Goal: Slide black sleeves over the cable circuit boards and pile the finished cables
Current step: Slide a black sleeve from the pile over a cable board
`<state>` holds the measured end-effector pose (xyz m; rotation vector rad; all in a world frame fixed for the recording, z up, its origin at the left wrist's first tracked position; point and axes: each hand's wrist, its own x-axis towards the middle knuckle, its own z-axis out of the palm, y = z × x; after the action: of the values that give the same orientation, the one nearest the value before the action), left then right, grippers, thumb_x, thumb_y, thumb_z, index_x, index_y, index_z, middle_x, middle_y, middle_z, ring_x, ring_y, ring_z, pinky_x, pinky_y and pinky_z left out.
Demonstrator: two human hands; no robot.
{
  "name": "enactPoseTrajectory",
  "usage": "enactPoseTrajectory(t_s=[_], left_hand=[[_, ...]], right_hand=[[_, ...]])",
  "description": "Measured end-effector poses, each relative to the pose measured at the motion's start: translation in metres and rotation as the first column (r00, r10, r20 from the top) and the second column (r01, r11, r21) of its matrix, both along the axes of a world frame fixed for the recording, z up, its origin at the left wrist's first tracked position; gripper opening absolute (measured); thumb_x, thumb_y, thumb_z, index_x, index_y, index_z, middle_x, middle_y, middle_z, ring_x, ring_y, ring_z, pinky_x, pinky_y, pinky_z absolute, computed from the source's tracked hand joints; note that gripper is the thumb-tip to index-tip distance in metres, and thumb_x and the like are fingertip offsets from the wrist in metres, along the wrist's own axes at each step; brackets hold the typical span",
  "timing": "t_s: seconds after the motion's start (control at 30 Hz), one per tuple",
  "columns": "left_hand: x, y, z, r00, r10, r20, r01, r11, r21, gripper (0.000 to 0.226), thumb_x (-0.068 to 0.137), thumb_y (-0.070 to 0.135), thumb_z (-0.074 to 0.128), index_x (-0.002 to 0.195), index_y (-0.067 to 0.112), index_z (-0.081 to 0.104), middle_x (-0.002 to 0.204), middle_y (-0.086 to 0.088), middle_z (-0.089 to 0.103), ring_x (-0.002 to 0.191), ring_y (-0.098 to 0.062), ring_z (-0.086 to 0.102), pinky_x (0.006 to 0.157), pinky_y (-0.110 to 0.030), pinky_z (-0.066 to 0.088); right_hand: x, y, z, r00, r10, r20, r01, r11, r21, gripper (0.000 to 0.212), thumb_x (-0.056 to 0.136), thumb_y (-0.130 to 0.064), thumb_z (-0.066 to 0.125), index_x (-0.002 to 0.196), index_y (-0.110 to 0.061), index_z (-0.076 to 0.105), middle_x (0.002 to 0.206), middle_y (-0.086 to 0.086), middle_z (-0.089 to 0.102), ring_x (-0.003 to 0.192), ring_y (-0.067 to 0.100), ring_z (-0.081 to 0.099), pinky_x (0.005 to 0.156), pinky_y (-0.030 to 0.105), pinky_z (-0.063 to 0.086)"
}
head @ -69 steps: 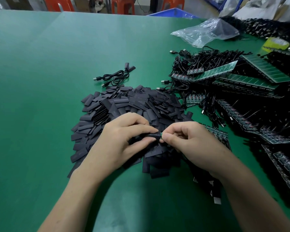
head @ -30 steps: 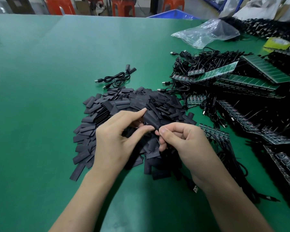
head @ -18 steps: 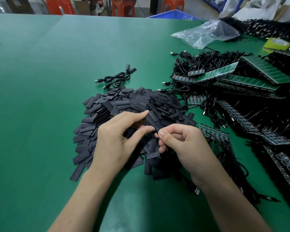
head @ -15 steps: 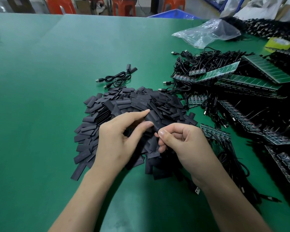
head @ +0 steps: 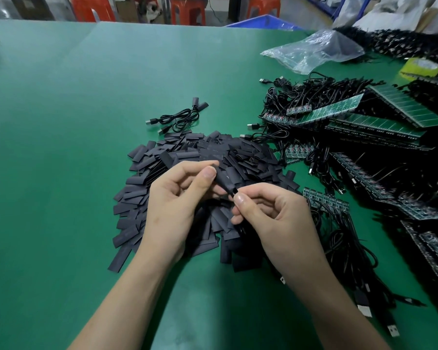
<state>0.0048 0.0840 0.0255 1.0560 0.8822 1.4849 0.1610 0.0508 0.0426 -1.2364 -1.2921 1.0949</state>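
Above a heap of flat black sleeves (head: pixel 213 157), my left hand (head: pixel 177 200) pinches one black sleeve (head: pixel 224 181) between thumb and forefinger. The sleeve points down-right toward my right hand (head: pixel 271 215), which pinches the cable end at the sleeve's mouth; the circuit board is hidden inside the sleeve or behind my fingers. The cable (head: pixel 344 251) trails off to the right under my right wrist. Two finished cables (head: pixel 180 117) lie coiled just beyond the heap.
Green circuit-board strips (head: pixel 379 122) and tangled black USB cables (head: pixel 311 97) cover the right side of the green table (head: pixel 61 147). A clear plastic bag (head: pixel 314 50) lies at the back right, with a yellow tape roll (head: pixel 422 68) near it. Orange stools stand past the far edge.
The sleeve has turned from level to slanting down-right, and the green board tip visible earlier is now out of sight. Both hands have risen slightly over the heap.
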Motion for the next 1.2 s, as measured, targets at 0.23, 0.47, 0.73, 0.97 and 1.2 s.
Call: enactPoseTrajectory(t_s=[0.23,0.47,0.73,0.97,1.2], left_hand=[[-0.0015,-0.0005,0.0034,1.0,-0.017,0.017,0.016,0.999,0.048,0.018,0.088,0.017,0.07,0.099,0.028,0.08,0.076,-0.003,0.074,0.066,-0.01,0.069,0.068,-0.02,0.056],[0.0011,-0.0012,0.0022,1.0,0.003,0.024,-0.003,1.0,0.02,0.022,0.089,0.011,0.068,0.096,0.028,0.08,0.075,-0.004,0.074,0.066,-0.013,0.07,0.07,-0.023,0.058],[0.0011,-0.001,0.0038,0.998,0.007,-0.059,-0.005,1.0,0.022,0.027,0.079,0.015,0.08,0.103,0.016,0.068,0.078,0.004,0.068,0.07,-0.01,0.067,0.071,-0.021,0.057],[-0.0029,0.0022,0.001,0.992,-0.097,0.077,0.103,0.992,-0.072,0.021,0.08,0.01,0.076,0.096,0.017,0.064,0.077,-0.006,0.072,0.064,-0.016,0.067,0.069,-0.027,0.06],[-0.0041,0.003,0.0007,0.986,-0.086,0.142,0.106,0.985,-0.139,0.015,0.082,0.012,0.075,0.091,0.016,0.065,0.081,-0.007,0.076,0.065,-0.011,0.068,0.064,-0.022,0.057]], right_hand=[[-0.0006,-0.0005,0.0064,0.986,0.063,-0.154,-0.075,0.994,-0.073,0.017,0.097,-0.006,0.066,0.083,-0.012,0.074,0.069,0.001,0.07,0.063,0.011,0.066,0.068,0.02,0.054],[-0.0025,0.0011,0.0071,0.989,0.046,-0.138,-0.053,0.998,-0.044,0.019,0.097,-0.006,0.066,0.083,-0.016,0.074,0.067,-0.001,0.07,0.061,0.01,0.066,0.067,0.019,0.054],[-0.0037,0.0037,0.0049,1.0,0.006,-0.007,-0.006,1.0,0.027,0.013,0.095,-0.016,0.069,0.083,-0.02,0.074,0.07,-0.002,0.072,0.062,0.011,0.069,0.066,0.02,0.054],[-0.0025,0.0017,0.0039,0.989,-0.019,0.149,0.008,0.997,0.076,0.017,0.096,-0.016,0.069,0.081,-0.024,0.072,0.068,-0.006,0.069,0.06,0.01,0.067,0.063,0.021,0.053],[-0.003,0.0011,0.0028,0.988,-0.015,0.154,0.006,0.998,0.063,0.018,0.096,-0.015,0.069,0.08,-0.024,0.072,0.068,-0.004,0.067,0.062,0.013,0.062,0.062,0.025,0.053]])
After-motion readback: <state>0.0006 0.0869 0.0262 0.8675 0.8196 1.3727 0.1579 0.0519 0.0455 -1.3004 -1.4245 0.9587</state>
